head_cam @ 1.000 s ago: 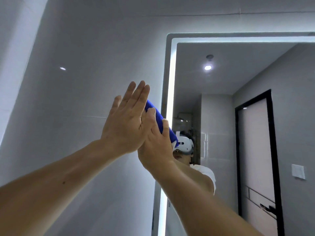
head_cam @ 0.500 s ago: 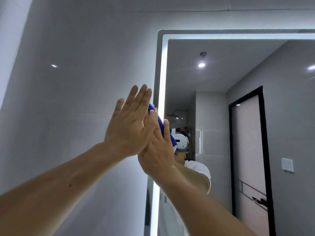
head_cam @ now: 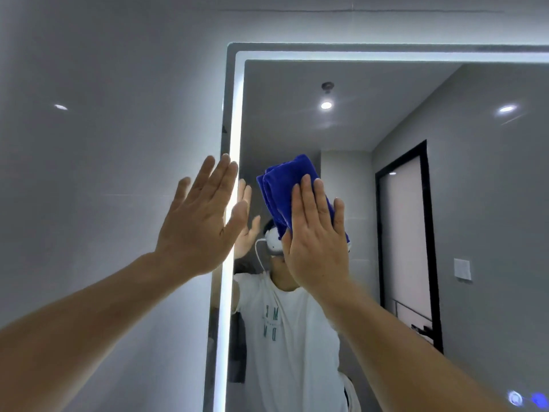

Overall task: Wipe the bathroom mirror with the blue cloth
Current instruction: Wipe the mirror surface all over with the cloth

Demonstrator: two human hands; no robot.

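Against the mirror [head_cam: 416, 203], near its lit left edge, we press the folded blue cloth [head_cam: 285, 185] under our flat right hand [head_cam: 318, 242], our left hand [head_cam: 199, 227] open and empty at that edge

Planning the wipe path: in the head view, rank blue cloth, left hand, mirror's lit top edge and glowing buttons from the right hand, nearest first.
1. blue cloth, under the right hand.
2. left hand, to its left.
3. lit top edge, above.
4. glowing buttons, lower right corner.
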